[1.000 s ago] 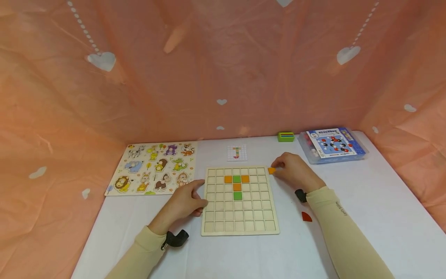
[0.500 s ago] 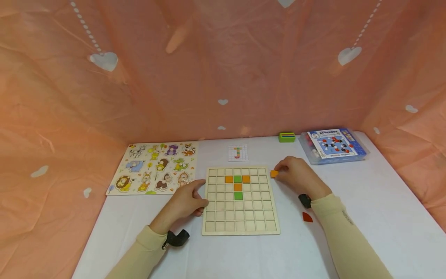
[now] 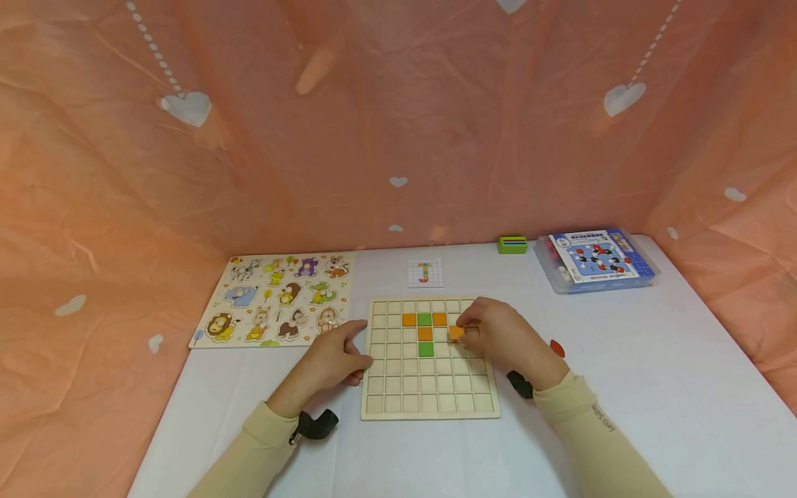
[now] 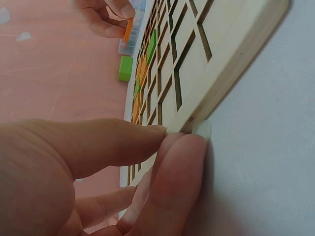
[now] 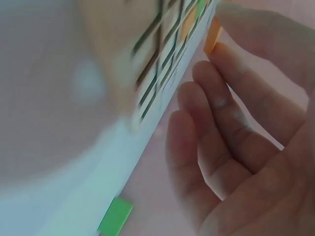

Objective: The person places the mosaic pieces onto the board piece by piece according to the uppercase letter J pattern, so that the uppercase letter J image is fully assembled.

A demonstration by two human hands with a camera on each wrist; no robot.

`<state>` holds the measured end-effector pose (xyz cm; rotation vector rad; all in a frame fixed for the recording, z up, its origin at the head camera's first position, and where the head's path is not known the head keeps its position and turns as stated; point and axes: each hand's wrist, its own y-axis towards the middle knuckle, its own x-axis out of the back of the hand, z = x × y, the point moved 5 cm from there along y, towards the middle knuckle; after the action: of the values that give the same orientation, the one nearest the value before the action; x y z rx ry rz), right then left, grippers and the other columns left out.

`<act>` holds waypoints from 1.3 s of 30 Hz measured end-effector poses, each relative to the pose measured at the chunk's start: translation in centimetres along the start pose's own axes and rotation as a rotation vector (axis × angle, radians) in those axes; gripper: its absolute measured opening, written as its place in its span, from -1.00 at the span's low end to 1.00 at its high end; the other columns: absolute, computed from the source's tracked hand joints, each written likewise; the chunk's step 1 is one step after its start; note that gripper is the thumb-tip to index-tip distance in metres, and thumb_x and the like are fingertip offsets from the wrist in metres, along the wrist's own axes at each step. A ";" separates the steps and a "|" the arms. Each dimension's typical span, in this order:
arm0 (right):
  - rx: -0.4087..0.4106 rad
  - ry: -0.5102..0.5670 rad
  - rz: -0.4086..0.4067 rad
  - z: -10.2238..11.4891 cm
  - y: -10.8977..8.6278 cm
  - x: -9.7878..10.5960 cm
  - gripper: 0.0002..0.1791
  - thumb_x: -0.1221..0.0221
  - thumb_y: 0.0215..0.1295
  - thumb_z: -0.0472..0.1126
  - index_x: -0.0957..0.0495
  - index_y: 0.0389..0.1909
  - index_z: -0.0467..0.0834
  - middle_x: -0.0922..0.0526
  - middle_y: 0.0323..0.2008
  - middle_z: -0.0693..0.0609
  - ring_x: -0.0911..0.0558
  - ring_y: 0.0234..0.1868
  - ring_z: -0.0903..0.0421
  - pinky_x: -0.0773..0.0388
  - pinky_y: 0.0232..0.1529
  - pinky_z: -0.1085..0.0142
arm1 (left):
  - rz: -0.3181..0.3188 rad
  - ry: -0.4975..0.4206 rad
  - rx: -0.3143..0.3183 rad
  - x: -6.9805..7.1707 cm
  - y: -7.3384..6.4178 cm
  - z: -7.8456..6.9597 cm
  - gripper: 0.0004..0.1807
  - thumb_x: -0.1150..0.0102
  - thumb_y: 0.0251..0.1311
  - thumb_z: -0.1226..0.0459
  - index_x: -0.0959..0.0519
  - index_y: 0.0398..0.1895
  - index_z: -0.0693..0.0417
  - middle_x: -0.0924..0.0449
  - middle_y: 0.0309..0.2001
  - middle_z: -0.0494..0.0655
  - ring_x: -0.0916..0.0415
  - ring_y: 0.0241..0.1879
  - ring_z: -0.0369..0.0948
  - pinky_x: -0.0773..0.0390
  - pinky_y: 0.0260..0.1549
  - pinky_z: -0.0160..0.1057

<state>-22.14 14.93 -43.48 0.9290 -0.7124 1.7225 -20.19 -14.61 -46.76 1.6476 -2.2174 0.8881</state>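
Note:
A wooden grid board (image 3: 381,384) lies flat, with orange and green square tiles set in a T shape, among them a green tile (image 3: 426,350) at the foot. My left hand (image 3: 330,358) grips the board's left edge, thumb at the top rim and curled fingers against the side in the left wrist view. Over the board's right part, my right hand (image 3: 506,337) pinches an orange square tile (image 3: 456,333) between thumb and index finger. The right wrist view shows that orange tile (image 5: 212,35) held on edge, clear of the cells, the other fingers loosely curled.
Behind the board lies a pattern card (image 3: 426,273) with a J shape. An animal puzzle (image 3: 268,297) is at the left. A green block (image 3: 512,245) and a clear case (image 3: 598,259) stand back right. A red piece (image 3: 557,348) lies beside my right wrist.
My right hand has carried the orange tile leftward from beside the board to over its right part. A red piece has come into view by the wrist; the lower one is now covered. The left hand stays.

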 end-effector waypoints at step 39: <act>0.249 -0.123 0.022 4.9 -1.2 -4.4 -0.89 -0.54 0.19 -0.20 -0.77 -0.34 -0.02 -0.62 -0.31 0.17 -0.57 -0.19 0.18 -0.67 -0.08 0.24 | 0.006 -0.021 -0.012 0.0 0.0 0.2 -0.16 -0.45 0.27 0.37 -0.36 0.63 0.10 -0.69 -0.45 -0.01 -0.67 -0.56 -0.22 -0.77 -0.47 -0.23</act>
<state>-18.92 9.17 -44.54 1.2107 -0.5966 1.8128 -20.20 -14.69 -46.91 1.6535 -2.2382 0.8614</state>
